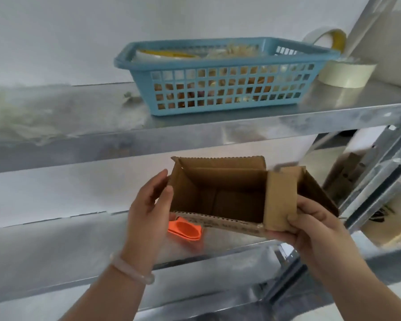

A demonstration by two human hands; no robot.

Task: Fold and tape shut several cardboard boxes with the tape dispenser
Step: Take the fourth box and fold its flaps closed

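My left hand (148, 205), a pale bracelet (131, 267) on its wrist, is nearest me, its fingers fairly straight and pressed flat against the left wall of the box (218, 193). My right hand (310, 230) grips the box's right end, thumb over the folded-in side flap (279, 200) and fingers curled underneath. The box hangs between both hands, mouth open toward me. Just under the left hand, what I take to be the orange tape dispenser (185, 230) lies on the shelf (56, 251). Well above the hands sit a blue basket (218, 89) and a tape roll (347, 74). I judge the box light and empty, stiff along its creases but easily skewed. I'd hold it at the corners, never mid-panel, and press the flaps down near their folds.
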